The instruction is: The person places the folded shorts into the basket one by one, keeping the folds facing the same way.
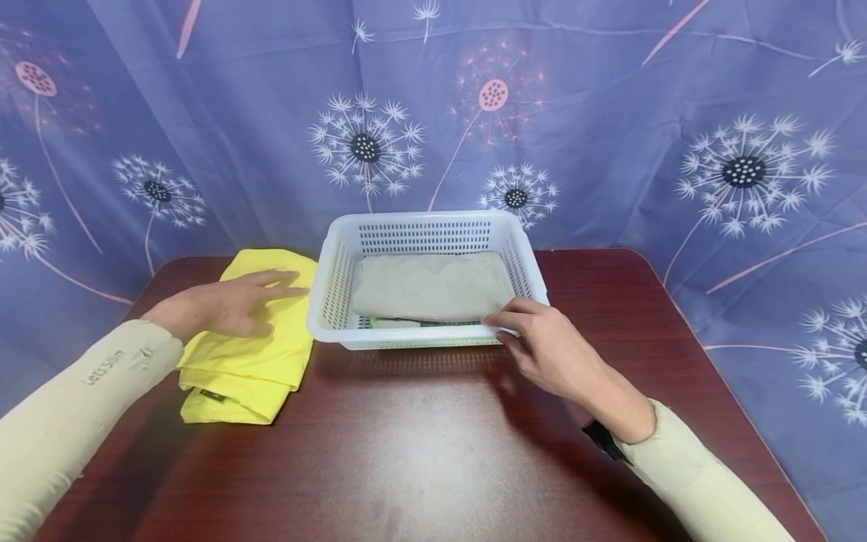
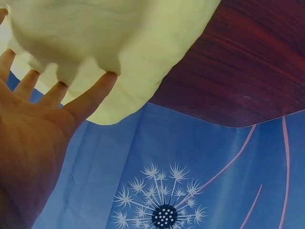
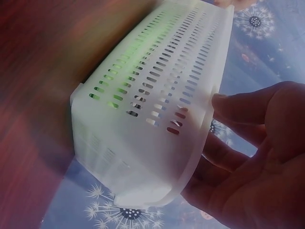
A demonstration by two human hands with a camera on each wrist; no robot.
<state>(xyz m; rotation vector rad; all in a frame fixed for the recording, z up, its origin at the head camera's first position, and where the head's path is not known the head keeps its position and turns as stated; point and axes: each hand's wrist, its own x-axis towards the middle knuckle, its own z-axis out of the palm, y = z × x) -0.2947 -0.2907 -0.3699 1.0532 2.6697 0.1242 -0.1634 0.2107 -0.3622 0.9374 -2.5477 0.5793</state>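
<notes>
A folded yellow cloth (image 1: 250,369) lies on the table's left side. My left hand (image 1: 271,301) rests flat on its top with the fingers straight; the left wrist view shows the fingertips (image 2: 107,78) touching the yellow cloth (image 2: 143,52). A white slotted plastic basket (image 1: 420,220) stands at the middle back and holds a folded beige cloth (image 1: 433,286). At the basket's near right corner my right hand (image 1: 515,324) pinches the rim. In the right wrist view the thumb (image 3: 233,102) lies on the basket (image 3: 157,95) rim and the fingers curl beneath it.
The dark red wooden table (image 1: 420,444) has rounded corners, and its far edge meets a blue dandelion-print curtain (image 1: 609,113). A thin green and dark strip (image 1: 400,322) shows under the beige cloth's near edge.
</notes>
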